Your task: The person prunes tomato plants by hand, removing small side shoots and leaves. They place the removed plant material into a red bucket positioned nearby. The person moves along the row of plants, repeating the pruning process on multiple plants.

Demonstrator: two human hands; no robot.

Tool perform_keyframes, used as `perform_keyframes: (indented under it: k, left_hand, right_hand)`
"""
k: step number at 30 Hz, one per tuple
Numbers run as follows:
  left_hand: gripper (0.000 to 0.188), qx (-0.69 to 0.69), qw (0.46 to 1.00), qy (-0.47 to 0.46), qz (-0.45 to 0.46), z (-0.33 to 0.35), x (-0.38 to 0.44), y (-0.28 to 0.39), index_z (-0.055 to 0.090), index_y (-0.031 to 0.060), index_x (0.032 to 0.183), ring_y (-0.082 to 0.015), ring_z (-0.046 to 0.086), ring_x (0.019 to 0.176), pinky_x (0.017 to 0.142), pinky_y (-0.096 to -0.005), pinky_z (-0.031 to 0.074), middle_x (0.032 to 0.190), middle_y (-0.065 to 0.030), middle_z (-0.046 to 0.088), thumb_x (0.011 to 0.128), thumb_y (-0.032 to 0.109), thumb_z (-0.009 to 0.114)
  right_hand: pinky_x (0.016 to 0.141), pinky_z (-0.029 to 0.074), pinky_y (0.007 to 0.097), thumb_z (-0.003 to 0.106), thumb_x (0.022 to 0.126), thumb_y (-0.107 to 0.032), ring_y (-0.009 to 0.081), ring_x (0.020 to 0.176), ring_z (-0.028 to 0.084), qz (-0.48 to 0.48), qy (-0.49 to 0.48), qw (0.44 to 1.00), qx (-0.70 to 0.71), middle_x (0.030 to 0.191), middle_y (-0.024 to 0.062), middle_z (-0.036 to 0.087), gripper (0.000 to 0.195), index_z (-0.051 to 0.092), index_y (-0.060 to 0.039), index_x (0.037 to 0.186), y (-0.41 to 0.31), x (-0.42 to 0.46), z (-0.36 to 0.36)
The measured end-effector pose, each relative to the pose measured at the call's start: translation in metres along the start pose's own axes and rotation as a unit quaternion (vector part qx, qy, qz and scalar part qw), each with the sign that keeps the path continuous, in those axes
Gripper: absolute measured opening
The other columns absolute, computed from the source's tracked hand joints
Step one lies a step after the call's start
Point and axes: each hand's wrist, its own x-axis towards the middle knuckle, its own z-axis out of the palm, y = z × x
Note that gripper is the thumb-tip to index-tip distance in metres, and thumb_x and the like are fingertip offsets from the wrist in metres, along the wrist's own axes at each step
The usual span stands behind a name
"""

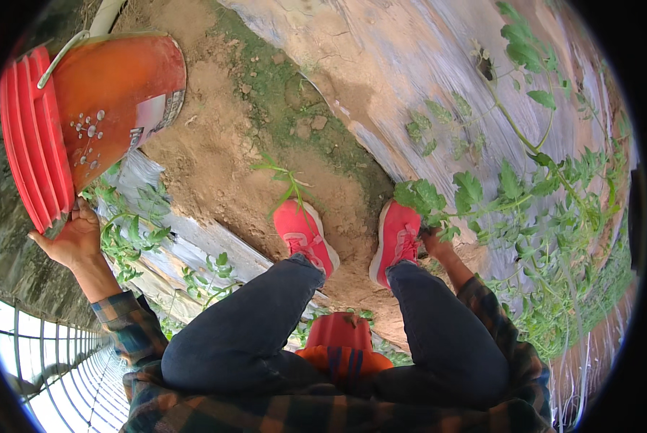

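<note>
An orange plastic bucket (112,92) with a red ribbed rim and a wire handle (62,58) stands at the upper left. My left hand (77,238) grips the lower edge of that rim, thumb on one side and fingers on the other. What the bucket holds is out of sight. Low beside my right shoe (399,233), my right hand (437,243) reaches down under tomato leaves (421,197). Its fingers are mostly hidden by the leaves and shoe. A narrow-leaved green plant (285,177) overlaps the toe of my left shoe (302,230).
Bare soil (210,162) runs between beds covered with silvery plastic film (367,65). Tomato plants (562,184) sprawl over the right bed, others (131,233) grow at left. A red bucket-like object (340,331) sits between my legs. Greenhouse framing (58,357) curves at lower left.
</note>
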Motion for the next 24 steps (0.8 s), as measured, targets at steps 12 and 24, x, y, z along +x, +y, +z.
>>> perform_keyframes:
  k: [12,24]
  left_hand:
    - [0.086,-0.010,0.998,0.047,0.033,0.013,-0.013,-0.036,0.048,-0.0015,0.121,-0.0348,0.059,0.080,0.060,-0.0376,0.050,0.101,-0.0238,0.059,0.083,0.075,0.040]
    - [0.030,0.565,0.756,-0.284,0.168,0.085,-0.121,-0.239,0.052,0.0032,0.104,-0.0171,0.060,0.079,0.068,-0.0296,0.051,0.089,-0.0081,0.054,0.087,0.024,0.064]
  right_hand:
    - [0.072,0.047,0.0491,0.056,0.085,-0.021,0.0424,0.086,0.061,0.052,0.127,0.980,0.146,0.090,0.0230,0.065,0.022,0.062,-0.0006,0.090,-0.069,-0.042,-0.109]
    - [0.057,0.050,0.0458,0.063,0.079,-0.019,0.0356,0.065,0.064,-0.159,0.099,0.973,-0.138,0.069,0.0174,0.064,0.018,0.061,-0.0044,0.089,-0.188,-0.106,-0.232]
